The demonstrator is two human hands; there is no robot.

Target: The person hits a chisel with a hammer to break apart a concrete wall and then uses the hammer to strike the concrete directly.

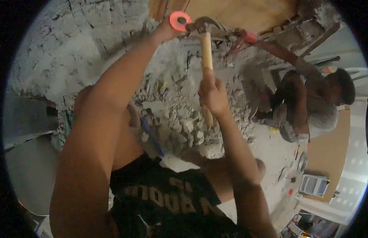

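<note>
I have the right hand (215,95) closed firmly around a hammer (207,53), gripping the lower part of its smooth, pale wooden handle, whose butt end pokes out beneath the fist. Above that hand is the hammer's dark metal head, with a curved claw and a dull, rough finish.

I have the left hand (170,33) farther forward and to the left of the right one, wrapped around an upright-looking tool; its fingers are mostly hidden from me. The tool carries a round, bright pink guard (174,23), and its dark, blunt end (182,20) shows in the middle of that ring. The hammer head sits just beside the ring; I cannot tell whether they touch.

Beyond both hands I see a flat, tan board (243,14). To the left of the left hand is a grey wall (76,43), rough and pitted. Below the right hand lies a heap of rubble (180,119), all jagged, chalky lumps. Well to the right of that hand crouches another person (318,103) in a dark cap and grey shirt, one arm stretched toward a red object (249,37).
</note>
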